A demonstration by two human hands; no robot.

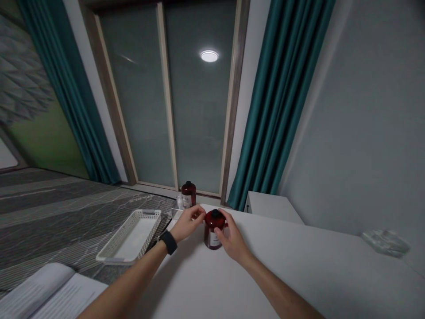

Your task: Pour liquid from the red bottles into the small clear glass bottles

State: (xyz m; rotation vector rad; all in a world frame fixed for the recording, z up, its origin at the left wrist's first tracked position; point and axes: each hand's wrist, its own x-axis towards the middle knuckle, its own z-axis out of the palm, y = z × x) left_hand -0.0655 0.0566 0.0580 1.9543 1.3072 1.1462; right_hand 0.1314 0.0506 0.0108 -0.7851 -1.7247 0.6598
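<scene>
A dark red bottle (210, 240) with a black cap and a pale label stands upright on the white table (212, 283). My right hand (234, 243) is wrapped around its right side, thumb across the front and fingers behind near the shoulder. At the bottle's left shoulder is my left hand (188, 223), its fingers curled and pinched together. Whether anything sits between those fingertips is too small to tell. A black watch (168, 242) is on my left wrist. Behind my left hand stands a second dark red bottle (188, 195), also black-capped, with a small white bottle (179, 202) beside it.
A white perforated basket (114, 259) lies left of the table, with an open book (71, 293) nearer to me. A crumpled clear plastic packet (386, 242) is at the table's far right. Beyond the table are a white cabinet (270, 207), a teal curtain (275, 110) and glass doors (199, 119).
</scene>
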